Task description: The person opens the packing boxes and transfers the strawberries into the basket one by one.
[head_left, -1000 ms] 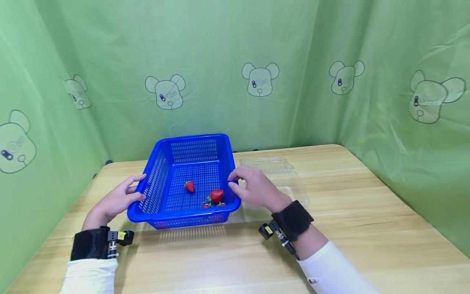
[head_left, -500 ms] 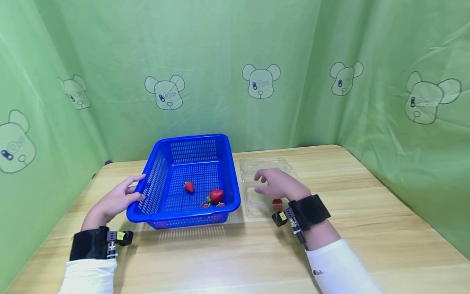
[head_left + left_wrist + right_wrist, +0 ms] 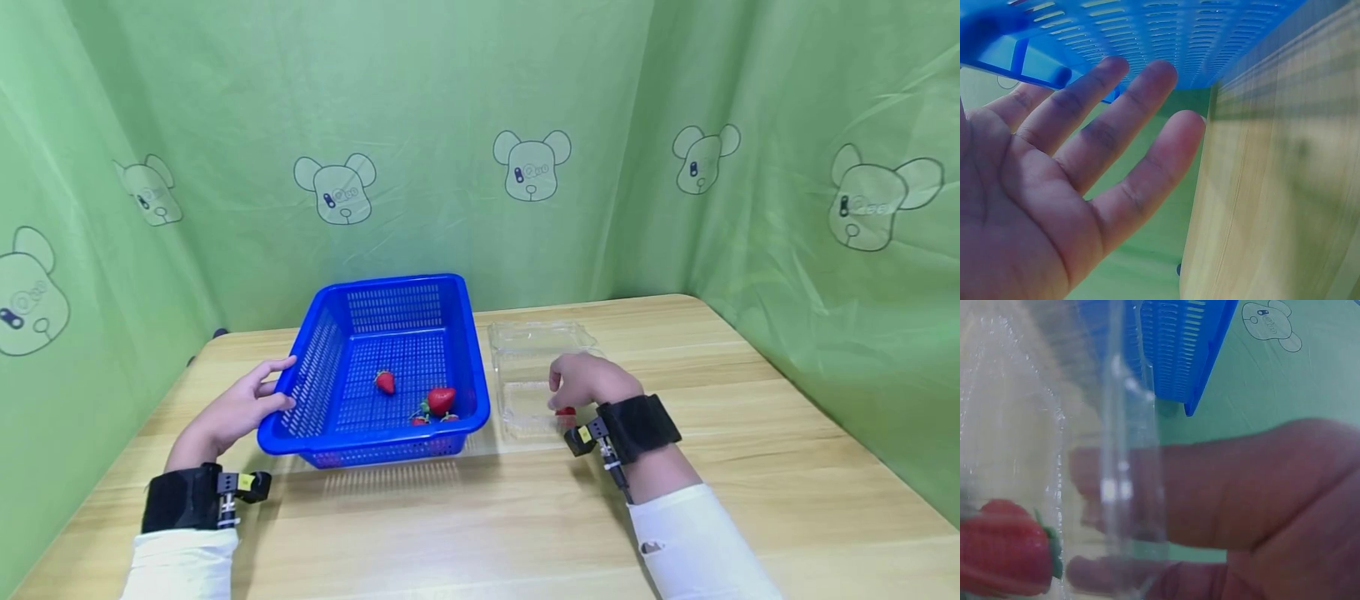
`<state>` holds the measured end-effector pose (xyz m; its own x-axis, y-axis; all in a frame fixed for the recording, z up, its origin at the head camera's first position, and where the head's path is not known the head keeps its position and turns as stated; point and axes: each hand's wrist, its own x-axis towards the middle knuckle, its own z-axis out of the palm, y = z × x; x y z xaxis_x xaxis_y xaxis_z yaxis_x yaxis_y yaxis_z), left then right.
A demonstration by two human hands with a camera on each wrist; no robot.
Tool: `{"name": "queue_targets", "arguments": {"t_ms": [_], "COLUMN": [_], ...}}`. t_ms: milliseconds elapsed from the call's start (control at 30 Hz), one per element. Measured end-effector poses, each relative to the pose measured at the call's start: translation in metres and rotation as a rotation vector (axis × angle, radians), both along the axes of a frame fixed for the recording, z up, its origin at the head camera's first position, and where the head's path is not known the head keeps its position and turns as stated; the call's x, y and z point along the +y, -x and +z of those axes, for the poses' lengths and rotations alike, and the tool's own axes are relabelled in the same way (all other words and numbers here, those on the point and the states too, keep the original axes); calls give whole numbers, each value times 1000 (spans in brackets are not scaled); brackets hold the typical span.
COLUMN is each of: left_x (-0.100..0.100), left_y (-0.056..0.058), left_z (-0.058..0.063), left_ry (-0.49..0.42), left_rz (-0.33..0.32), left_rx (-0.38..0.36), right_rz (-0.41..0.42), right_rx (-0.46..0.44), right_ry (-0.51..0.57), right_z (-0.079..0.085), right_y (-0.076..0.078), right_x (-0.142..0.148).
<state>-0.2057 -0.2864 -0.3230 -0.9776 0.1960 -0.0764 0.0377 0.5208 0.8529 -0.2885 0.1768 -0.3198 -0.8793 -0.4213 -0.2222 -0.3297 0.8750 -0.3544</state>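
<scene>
My left hand (image 3: 236, 412) is at the left side of a blue plastic basket (image 3: 367, 437), thumb and fingers by the rim. In the left wrist view its fingers (image 3: 1147, 94) are nearly straight and spread, with fingertips against the slotted wall. Several strawberries (image 3: 441, 400) lie in the basket, mostly at the near right corner. My right hand (image 3: 588, 383) reaches down over a clear plastic clamshell box (image 3: 517, 367), beside a strawberry (image 3: 1004, 550) in it. Through the clear wall, the right wrist view shows thumb and fingers apart, nothing visible between them, fingertips close to the leafy end.
Everything stands on a light wooden table (image 3: 420, 533). Behind and on both sides hangs a green curtain (image 3: 435, 208) with bear-head prints. The clamshell's raised lid (image 3: 540, 335) stands toward the back edge, right of the basket.
My right hand has left the basket's right rim, moved right over the clamshell box and lowered, coming closer to the strawberry there. My left hand and the basket have stayed almost in place.
</scene>
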Motion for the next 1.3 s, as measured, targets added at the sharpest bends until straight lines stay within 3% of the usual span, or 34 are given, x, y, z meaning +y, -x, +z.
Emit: {"name": "queue_targets", "arguments": {"t_ms": [267,600,867,1300], "left_x": [1,2,1,2], "left_y": [-1,-1,0,-2], "left_z": [1,2,1,2], "left_ry": [-14,-15,-16,-15], "left_rz": [-6,-8,-12,-6], "left_rx": [-4,-4,0,-6], "right_rz": [-77,-53,-32,-9], "right_rx": [-85,-93,-23,9], "right_ry": [22,27,31,93], "right_z": [-6,-14,-13,-7], "right_y": [-3,-3,2,2], "right_x": [0,-1,0,-3]}}
